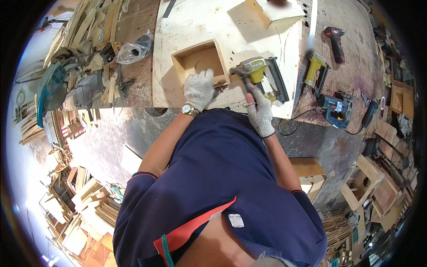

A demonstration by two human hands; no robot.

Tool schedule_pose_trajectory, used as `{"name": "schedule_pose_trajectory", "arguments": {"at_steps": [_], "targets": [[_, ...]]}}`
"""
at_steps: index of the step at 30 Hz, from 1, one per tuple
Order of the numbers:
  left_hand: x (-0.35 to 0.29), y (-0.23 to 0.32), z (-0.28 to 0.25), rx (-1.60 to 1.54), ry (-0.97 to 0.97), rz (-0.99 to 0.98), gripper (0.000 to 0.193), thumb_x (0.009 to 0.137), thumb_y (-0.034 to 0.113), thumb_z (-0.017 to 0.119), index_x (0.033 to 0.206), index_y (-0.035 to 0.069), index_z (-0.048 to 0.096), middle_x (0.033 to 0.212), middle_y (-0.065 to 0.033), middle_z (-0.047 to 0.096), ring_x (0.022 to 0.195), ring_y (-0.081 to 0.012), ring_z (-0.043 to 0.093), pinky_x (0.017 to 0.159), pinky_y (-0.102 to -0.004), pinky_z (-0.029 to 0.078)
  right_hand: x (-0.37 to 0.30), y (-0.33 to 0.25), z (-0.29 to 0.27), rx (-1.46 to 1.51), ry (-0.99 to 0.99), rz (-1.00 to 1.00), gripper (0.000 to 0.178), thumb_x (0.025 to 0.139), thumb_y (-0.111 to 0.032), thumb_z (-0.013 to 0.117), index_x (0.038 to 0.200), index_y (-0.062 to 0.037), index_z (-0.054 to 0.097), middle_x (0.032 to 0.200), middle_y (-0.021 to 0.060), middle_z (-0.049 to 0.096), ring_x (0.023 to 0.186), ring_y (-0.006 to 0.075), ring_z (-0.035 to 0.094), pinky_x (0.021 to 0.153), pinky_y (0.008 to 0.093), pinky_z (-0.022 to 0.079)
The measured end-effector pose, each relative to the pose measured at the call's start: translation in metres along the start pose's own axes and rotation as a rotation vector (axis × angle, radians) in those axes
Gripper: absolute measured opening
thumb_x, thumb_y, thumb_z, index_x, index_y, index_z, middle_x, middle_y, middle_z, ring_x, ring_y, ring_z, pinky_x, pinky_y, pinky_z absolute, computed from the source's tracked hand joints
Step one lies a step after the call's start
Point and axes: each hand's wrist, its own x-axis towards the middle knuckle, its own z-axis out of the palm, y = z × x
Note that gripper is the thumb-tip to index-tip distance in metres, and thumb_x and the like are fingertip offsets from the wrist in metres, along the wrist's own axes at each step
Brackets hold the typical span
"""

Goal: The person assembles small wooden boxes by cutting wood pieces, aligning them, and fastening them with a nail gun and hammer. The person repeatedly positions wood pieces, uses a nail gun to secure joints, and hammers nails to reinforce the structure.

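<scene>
A small open wooden box (179, 66) lies on the pale plywood sheet (195, 22). My left hand (199, 90), in a white knit glove, is closed over the box's near wall, its fingertips reaching inside. In my right hand (260, 113), also gloved, a hammer (246, 81) is gripped by its handle. The hammer's head is raised just right of the box's near corner. Behind it, a yellow-green nail gun (256, 64) with a dark magazine rests on the plywood, partly covered by the hammer.
Another wooden box (260, 14) stands at the far right of the sheet. Right of it lie a yellow nail gun (314, 70), a red cordless driver (336, 46) and a blue jigsaw (334, 111) with its cable. A teal saw (52, 84), plastic bag (132, 52) and wood strips (84, 26) crowd the left.
</scene>
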Motion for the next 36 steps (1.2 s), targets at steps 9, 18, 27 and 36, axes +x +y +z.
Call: {"name": "schedule_pose_trajectory", "arguments": {"at_steps": [9, 18, 27, 36], "targets": [[-0.004, -0.007, 0.006, -0.043, 0.039, 0.067, 0.063, 0.078, 0.054, 0.091, 0.117, 0.010, 0.067, 0.096, -0.0101, 0.071, 0.087, -0.0295, 0.073, 0.079, -0.0441, 0.054, 0.013, -0.014, -0.004, -0.179, -0.213, -0.106, 0.034, 0.109, -0.012, 0.064, 0.143, -0.0133, 0.070, 0.097, 0.0204, 0.076, 0.084, 0.0437, 0.075, 0.071, 0.0482, 0.058], [-0.003, -0.007, 0.005, -0.052, -0.014, 0.060, 0.051, 0.082, 0.044, 0.088, 0.113, 0.011, 0.065, 0.098, -0.0096, 0.071, 0.091, -0.0290, 0.073, 0.082, -0.0446, 0.055, 0.012, -0.015, -0.006, -0.375, -0.286, -0.073, 0.035, 0.105, -0.005, 0.066, 0.139, -0.0099, 0.072, 0.103, 0.0194, 0.079, 0.082, 0.0378, 0.077, 0.071, 0.0445, 0.059], [0.011, 0.012, 0.036, -0.280, -0.125, -0.023, 0.024, 0.101, 0.038, 0.061, 0.114, 0.017, 0.061, 0.100, -0.0046, 0.062, 0.098, -0.0244, 0.066, 0.088, -0.0423, 0.049, 0.045, -0.055, 0.037, -0.108, -0.280, -0.411, 0.039, 0.104, -0.003, 0.068, 0.143, -0.0073, 0.072, 0.101, 0.0250, 0.076, 0.088, 0.0430, 0.076, 0.078, 0.0451, 0.059], [0.011, 0.020, 0.116, -1.035, 0.327, -0.048, 0.016, 0.100, 0.028, 0.058, 0.090, 0.022, 0.047, 0.091, -0.0006, 0.047, 0.089, -0.0214, 0.049, 0.085, -0.0372, 0.039, 0.055, -0.092, 0.059, -0.423, -0.650, -0.384, 0.046, 0.106, -0.012, 0.062, 0.152, -0.0130, 0.066, 0.116, 0.0284, 0.075, 0.101, 0.0510, 0.074, 0.082, 0.0542, 0.060]]}}
